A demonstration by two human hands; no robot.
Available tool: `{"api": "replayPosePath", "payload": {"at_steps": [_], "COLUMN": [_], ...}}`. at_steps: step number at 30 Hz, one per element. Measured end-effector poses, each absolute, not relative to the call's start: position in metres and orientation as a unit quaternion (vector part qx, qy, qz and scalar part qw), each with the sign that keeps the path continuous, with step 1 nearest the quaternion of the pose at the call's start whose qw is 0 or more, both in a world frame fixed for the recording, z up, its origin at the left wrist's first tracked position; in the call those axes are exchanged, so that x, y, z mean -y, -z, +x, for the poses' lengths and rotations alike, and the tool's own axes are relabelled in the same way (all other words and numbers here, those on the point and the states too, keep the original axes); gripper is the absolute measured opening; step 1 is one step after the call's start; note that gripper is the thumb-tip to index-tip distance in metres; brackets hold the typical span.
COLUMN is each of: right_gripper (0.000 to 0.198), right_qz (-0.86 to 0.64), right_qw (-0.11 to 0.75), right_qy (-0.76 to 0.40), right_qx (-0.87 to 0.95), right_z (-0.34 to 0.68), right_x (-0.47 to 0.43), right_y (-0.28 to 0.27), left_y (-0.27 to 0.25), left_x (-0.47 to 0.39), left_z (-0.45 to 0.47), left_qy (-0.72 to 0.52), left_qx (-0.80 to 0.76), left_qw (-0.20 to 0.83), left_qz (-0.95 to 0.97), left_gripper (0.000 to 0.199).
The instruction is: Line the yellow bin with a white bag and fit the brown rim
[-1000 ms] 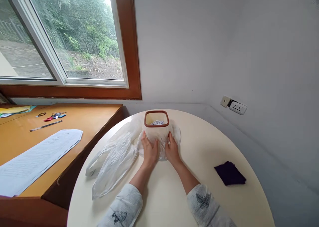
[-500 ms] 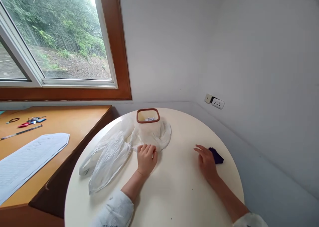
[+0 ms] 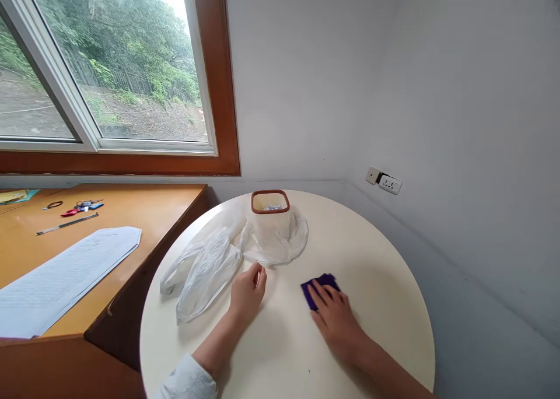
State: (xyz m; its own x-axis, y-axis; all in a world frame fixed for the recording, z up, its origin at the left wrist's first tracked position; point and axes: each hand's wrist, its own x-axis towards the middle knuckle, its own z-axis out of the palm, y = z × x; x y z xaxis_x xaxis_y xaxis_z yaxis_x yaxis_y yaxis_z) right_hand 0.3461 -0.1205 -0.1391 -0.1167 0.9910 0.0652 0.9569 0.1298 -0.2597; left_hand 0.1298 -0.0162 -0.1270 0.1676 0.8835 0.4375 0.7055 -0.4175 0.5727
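The right hand [image 3: 338, 324] lies palm down, fingers spread over the purple cloth [image 3: 329, 280], with open tabletop [image 3: 385, 259] running rightward to its curved edge. To its left, across more open surface, the left hand [image 3: 248, 292] curls loosely; I can't tell if its fingertips meet. Just beyond them is the white bag's [image 3: 207, 270] near edge, bunched around the brown-rimmed bin [image 3: 270, 212].

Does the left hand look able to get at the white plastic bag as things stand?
Probably yes: the left hand shows nothing in its grasp and is close to the white plastic bag, with nothing visible standing between them.
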Motion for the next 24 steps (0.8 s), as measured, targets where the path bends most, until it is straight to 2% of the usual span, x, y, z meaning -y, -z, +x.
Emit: {"api": "replayPosePath", "payload": {"at_steps": [3, 10, 16, 24], "right_gripper": [0.052, 0.058, 0.057, 0.055], "right_qz": [-0.614, -0.589, -0.581, -0.573], "right_qw": [0.129, 0.166, 0.162, 0.252], "right_qy": [-0.1, -0.076, -0.058, -0.074], "right_qx": [0.772, 0.788, 0.795, 0.776], "right_z": [0.299, 0.227, 0.224, 0.227], "right_x": [0.099, 0.044, 0.037, 0.04], "right_y": [0.134, 0.147, 0.152, 0.151], "left_y": [0.125, 0.125, 0.127, 0.123], "left_x": [0.017, 0.02, 0.02, 0.024], "left_z": [0.126, 0.12, 0.12, 0.122], "left_qy": [-0.386, -0.402, -0.41, -0.414], "left_qx": [-0.536, -0.547, -0.547, -0.547], "left_qw": [0.137, 0.161, 0.171, 0.194], "left_qz": [0.738, 0.717, 0.709, 0.701], "left_gripper": [0.027, 0.027, 0.027, 0.029]}}
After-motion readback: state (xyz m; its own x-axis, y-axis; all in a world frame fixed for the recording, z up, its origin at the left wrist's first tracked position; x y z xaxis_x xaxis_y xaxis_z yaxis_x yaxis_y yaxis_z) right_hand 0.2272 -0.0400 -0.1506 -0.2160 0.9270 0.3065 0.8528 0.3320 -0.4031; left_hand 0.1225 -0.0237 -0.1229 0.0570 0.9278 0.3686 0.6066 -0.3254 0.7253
